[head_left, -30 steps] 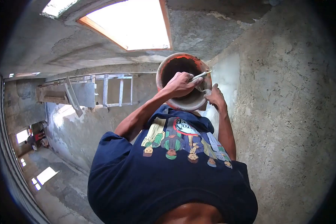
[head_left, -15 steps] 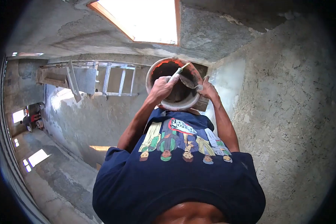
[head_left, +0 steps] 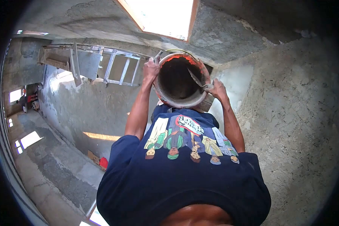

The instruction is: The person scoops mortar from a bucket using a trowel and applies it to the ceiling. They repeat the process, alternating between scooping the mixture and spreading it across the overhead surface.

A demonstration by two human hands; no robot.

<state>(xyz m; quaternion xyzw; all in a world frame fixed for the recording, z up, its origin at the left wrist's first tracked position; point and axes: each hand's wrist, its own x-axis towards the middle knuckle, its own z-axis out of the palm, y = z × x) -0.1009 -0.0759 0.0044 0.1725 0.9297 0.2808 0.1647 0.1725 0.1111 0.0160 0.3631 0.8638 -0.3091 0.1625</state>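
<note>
A mortar-smeared bucket (head_left: 182, 103) with an orange inner rim stands in front of my torso, its dark opening facing up towards me. My left hand (head_left: 151, 69) is closed at the bucket's left rim, with grey-coated fingers at the edge. On the opposite side, my right hand (head_left: 217, 91) is closed around a trowel (head_left: 194, 78). The trowel's narrow grey blade reaches over the right rim into the opening. A thin yellowish bail (head_left: 178, 49) arcs along the bucket's far edge. The bottom of the bucket lies in shadow.
Rough plastered wall (head_left: 290, 124) rises on the right. Ahead is a bright window opening (head_left: 160, 17) with a wooden frame. A ladder-like wooden frame (head_left: 123, 67) and boards (head_left: 56, 58) are at left. Far left, a person (head_left: 25, 100) is partly visible.
My left hand has left a pale, handle-like piece over the bucket and moved to the left rim. The trowel blade now points up and left inside the opening. My view has shifted slightly.
</note>
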